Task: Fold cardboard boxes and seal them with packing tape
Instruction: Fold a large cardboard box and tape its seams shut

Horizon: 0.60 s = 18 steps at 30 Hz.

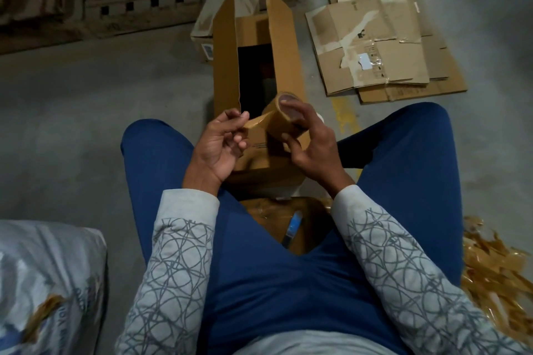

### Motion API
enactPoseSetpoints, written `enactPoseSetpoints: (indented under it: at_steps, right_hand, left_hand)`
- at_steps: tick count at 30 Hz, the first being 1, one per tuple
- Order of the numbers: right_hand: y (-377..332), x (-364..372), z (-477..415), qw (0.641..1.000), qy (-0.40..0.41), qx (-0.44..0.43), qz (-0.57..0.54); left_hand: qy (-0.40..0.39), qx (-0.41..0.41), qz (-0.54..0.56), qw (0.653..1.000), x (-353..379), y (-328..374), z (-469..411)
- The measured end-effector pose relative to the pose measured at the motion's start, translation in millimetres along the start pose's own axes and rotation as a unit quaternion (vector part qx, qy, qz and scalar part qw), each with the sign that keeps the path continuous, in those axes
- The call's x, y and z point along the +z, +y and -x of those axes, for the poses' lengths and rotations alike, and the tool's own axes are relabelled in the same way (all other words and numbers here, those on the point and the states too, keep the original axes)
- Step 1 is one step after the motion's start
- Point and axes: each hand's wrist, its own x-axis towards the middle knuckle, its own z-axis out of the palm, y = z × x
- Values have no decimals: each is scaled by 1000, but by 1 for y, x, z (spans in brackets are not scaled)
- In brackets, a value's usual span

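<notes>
A grey concrete floor (86, 101) fills the view, with a wooden pallet (144, 0) along its far edge. A white printed sack (49, 274) lies at the near left, a strand of brown tape stuck to it.

The person sits with knees apart. An open cardboard box (225, 52) stands on the floor between the knees, its two long flaps upright. Its inside is dark, and what it holds cannot be told. Right of it, well apart, lies a pile of flattened cardboard sheets (383, 46), torn and streaked with old tape. A smaller closed carton (203, 37) sits just behind the open box on its left. A heap of crumpled brown tape scraps (496, 262) lies on the floor by the right leg.

Between the thighs shows another cardboard surface (268, 210) with a blue-handled tool (292, 228) lying on it.

Above the near end of the open box, the right hand (311, 144) grips a roll of brown packing tape (284, 121), fingers curled over its rim. The left hand (219, 144) pinches the tape's free end (256, 122), drawn a short way off the roll.
</notes>
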Motion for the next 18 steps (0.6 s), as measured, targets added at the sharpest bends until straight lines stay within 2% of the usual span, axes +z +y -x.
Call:
enactPoseSetpoints:
  at_steps: [5,10,13,15,18]
  right_hand:
    - [11,3,0,995,16,-52,81]
    - [12,13,2,999,16,20,39]
    - [12,11,-2,997,-30,64,31]
    - [13,8,-2,993,-56,80,69]
    - [11,3,0,987,-48,40,145]
  left_hand:
    - [-5,1,-25,1000,6,-6,-2]
    - [-17,-16,-24,999,13,-10,3]
    - [-6,-36,-29,999,9,-10,3]
    - [23,-66,-34,997,6,-11,1]
    - [60,-116,2,991,3,-14,-1]
